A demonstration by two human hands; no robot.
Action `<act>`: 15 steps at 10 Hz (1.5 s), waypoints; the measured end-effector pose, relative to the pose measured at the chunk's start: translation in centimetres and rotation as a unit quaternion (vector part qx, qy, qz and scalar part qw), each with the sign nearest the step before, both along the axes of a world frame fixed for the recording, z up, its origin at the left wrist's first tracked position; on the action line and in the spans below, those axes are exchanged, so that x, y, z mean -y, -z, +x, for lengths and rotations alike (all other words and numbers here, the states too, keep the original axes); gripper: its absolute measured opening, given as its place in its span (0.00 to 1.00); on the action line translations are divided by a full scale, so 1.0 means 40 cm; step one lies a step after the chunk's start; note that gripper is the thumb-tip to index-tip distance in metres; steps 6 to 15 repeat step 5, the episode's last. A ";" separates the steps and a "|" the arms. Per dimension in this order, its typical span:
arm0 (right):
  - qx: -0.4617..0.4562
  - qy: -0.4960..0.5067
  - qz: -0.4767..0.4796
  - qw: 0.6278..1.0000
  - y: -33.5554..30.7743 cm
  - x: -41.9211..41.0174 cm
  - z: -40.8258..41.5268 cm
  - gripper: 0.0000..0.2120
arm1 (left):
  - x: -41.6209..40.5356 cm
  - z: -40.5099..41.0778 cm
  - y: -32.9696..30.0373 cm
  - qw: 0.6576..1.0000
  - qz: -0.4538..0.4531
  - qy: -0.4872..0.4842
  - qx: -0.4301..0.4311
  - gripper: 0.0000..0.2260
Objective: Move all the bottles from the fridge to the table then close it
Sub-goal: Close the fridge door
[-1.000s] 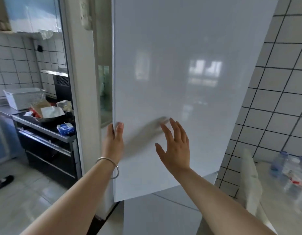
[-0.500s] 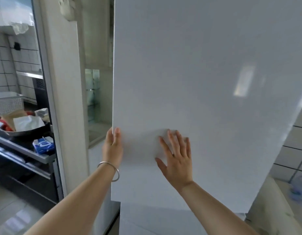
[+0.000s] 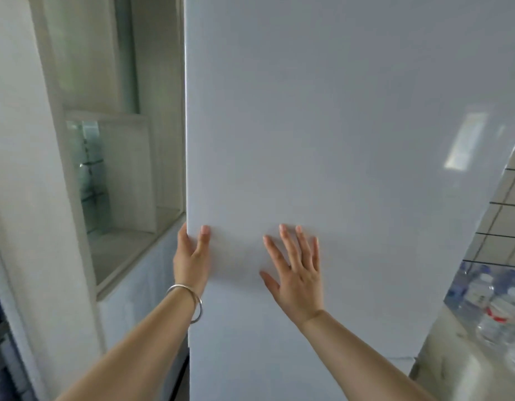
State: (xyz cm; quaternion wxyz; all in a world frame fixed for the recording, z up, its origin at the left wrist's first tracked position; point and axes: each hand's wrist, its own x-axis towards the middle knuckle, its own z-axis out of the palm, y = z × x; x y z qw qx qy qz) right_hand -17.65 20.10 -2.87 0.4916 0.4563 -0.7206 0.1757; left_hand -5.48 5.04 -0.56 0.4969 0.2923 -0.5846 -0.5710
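Though glossy, white fridge door (plain)

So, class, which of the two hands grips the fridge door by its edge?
The left hand, with the bracelet: its thumb lies on the door front, fingers round the edge. The right hand presses flat, fingers spread.

The one head-worn camera is looking forward and slightly down, sitting so near the fridge door that the white panel is filling most of the wide frame. It is taking in a window ledge at left and the counter corner at lower right.
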 end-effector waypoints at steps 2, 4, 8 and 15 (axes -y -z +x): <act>-0.024 0.020 -0.020 0.999 0.012 0.031 -0.029 0.29 | 0.029 -0.031 0.002 0.999 -0.032 -0.010 0.009 0.26; -0.028 0.034 -0.012 0.999 0.006 0.029 -0.021 0.29 | 0.045 -0.037 0.009 0.999 -0.036 0.012 -0.010 0.17; 0.020 0.016 0.008 1.000 0.005 0.010 0.014 0.30 | 0.056 -0.027 0.020 0.997 -0.068 0.044 -0.019 0.20; 0.020 0.016 0.008 1.000 0.005 0.010 0.014 0.30 | 0.056 -0.027 0.020 0.997 -0.068 0.044 -0.019 0.20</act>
